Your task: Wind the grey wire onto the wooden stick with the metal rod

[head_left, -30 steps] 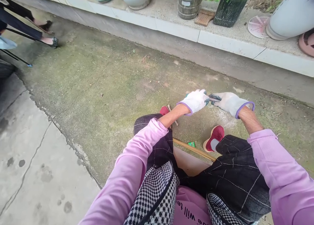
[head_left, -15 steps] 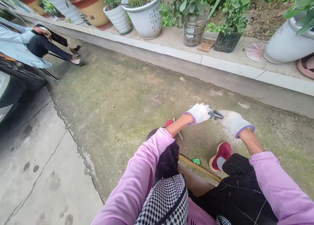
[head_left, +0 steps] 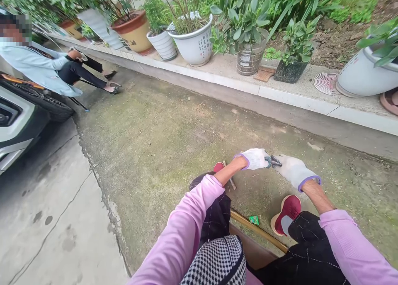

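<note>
My left hand (head_left: 255,158) wears a white knit glove with a dark palm side and a purple cuff. My right hand (head_left: 291,169), gloved alike, meets it at the fingertips, out over the ground in front of my knees. Both are closed, with fingers curled inward. Between them shows a small, dark, narrow thing (head_left: 275,161); its kind is too small to tell, and the gloves cover part of it. Below my left forearm, a short stick (head_left: 232,183) lies on the ground near my red shoe.
A small green packet (head_left: 253,220) lies between my feet beside a wooden bar (head_left: 259,230). Potted plants line the raised ledge (head_left: 230,82) ahead, including a white pot (head_left: 194,44). At left, another person (head_left: 40,61) sits near a parked vehicle (head_left: 15,131).
The view has tilted up slightly, so things sit lower and the seated person's upper body shows. My hands remain together, their fingers shifted only a little.
</note>
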Motion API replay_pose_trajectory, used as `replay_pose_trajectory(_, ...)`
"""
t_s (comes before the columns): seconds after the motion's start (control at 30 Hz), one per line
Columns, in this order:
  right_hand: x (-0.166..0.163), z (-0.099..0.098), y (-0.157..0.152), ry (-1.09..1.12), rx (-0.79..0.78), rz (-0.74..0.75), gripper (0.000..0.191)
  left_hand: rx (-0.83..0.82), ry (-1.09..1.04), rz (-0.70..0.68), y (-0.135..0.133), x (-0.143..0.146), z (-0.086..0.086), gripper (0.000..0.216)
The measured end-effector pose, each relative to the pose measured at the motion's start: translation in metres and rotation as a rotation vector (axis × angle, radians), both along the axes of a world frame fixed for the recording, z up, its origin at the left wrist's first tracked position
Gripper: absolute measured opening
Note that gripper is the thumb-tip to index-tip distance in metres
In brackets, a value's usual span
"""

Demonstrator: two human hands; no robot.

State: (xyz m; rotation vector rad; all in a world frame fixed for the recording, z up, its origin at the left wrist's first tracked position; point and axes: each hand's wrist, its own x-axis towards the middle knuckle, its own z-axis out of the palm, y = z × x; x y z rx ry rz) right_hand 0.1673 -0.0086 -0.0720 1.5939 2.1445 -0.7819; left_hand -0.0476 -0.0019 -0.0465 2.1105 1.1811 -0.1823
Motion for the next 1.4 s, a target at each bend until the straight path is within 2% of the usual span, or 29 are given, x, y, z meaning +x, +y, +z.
replay_pose_trajectory(0.1,0.005,0.000,0.008,0.034,0.017,-0.027,0.032,0.066,0.100,-0.029,-0.006,0.008,0.006,0.046)
replay_pose_trajectory(0.2,0.009,0.000,0.012,0.092,0.013,-0.076,0.034,0.193,0.163,-0.065,-0.010,0.010,0.008,0.049)
replay_pose_trajectory(0.33,0.014,0.000,0.009,0.382,-0.165,-0.342,0.033,0.277,0.155,-0.123,-0.009,0.007,0.001,0.044)
replay_pose_trajectory(0.43,0.016,0.002,0.003,0.537,-0.306,-0.529,0.044,0.310,0.148,-0.136,-0.008,0.006,-0.005,0.041)
replay_pose_trajectory(0.57,0.013,0.007,0.001,0.630,-0.402,-0.631,0.061,0.326,0.163,-0.160,-0.009,0.006,-0.005,0.039)
replay_pose_trajectory(0.63,0.013,0.008,0.003,0.653,-0.433,-0.642,0.060,0.331,0.178,-0.172,-0.010,0.005,-0.001,0.038)
replay_pose_trajectory(0.8,0.018,0.009,0.007,0.747,-0.476,-0.641,0.039,0.400,0.167,-0.215,-0.013,0.002,0.008,0.040)
replay_pose_trajectory(0.9,0.016,0.008,0.005,0.754,-0.470,-0.660,0.039,0.409,0.165,-0.221,-0.013,0.002,0.006,0.040)
replay_pose_trajectory(1.0,0.008,0.005,0.002,0.707,-0.390,-0.675,0.043,0.407,0.173,-0.193,-0.012,0.003,-0.001,0.041)
replay_pose_trajectory(1.2,-0.006,-0.002,0.000,0.539,-0.204,-0.637,0.039,0.482,0.145,-0.097,-0.015,0.006,-0.016,0.041)
replay_pose_trajectory(1.4,-0.004,-0.006,0.007,0.413,-0.045,-0.457,0.044,0.427,0.182,-0.049,-0.018,0.009,-0.012,0.043)
